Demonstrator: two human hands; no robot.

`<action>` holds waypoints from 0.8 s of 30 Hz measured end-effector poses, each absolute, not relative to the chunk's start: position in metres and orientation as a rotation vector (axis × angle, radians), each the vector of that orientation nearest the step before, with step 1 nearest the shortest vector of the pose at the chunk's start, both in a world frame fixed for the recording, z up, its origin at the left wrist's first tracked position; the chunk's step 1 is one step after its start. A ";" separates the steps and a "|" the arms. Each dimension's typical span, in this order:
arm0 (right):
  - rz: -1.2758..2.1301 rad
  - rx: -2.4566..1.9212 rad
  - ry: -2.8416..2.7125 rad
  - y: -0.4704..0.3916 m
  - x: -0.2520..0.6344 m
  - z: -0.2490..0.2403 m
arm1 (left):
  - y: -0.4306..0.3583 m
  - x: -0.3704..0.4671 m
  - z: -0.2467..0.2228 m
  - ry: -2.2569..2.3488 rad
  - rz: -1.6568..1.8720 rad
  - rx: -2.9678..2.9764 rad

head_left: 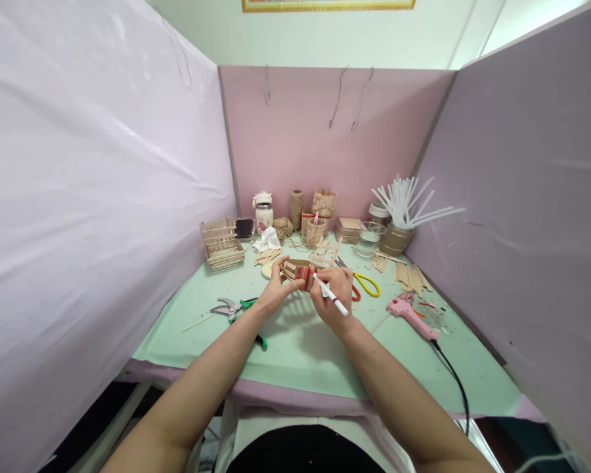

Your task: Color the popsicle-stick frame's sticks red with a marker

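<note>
My left hand (278,289) grips a small wooden craft piece (300,272) with red-coloured parts, its thumb along the near side. In my right hand (335,292) is a white marker (331,294), held like a pen. The marker's red tip end meets the red part of the piece, or comes very close to it. Both hands are above the middle of the table. Just right of my right hand lie scissors (367,284) with yellow and red handles. Pruning shears (231,307) with green handles lie by my left forearm.
A pink glue gun (414,315) with a black cord lies on the right. Behind stand a slatted wooden basket (223,246), a white-lidded bottle (263,211), twine (296,209), a clear water bowl (369,238) and a pot of white glue sticks (401,203). Loose wooden sticks (411,277) lie right.
</note>
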State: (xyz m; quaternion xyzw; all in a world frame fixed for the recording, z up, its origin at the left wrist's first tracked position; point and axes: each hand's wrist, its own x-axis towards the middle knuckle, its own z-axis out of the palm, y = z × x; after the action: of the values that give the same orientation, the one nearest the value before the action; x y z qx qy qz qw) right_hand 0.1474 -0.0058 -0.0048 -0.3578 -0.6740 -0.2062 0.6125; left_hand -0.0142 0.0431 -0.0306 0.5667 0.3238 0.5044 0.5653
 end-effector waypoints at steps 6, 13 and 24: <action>-0.479 -0.807 -1.566 -0.006 0.147 -0.004 | 0.042 -0.014 -0.029 0.754 1.183 1.329; -0.470 -0.832 -1.552 -0.006 0.147 -0.006 | 0.042 -0.014 -0.029 0.774 1.187 1.323; -0.469 -0.832 -1.558 -0.008 0.147 -0.003 | 0.042 -0.013 -0.029 0.764 1.183 1.318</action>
State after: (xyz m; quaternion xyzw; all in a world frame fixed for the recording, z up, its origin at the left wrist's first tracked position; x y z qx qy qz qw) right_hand 0.1469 -0.0076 -0.0033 -0.3606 -0.6750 -0.2033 0.6107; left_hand -0.0135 0.0419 -0.0292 0.5615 0.3254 0.5040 0.5700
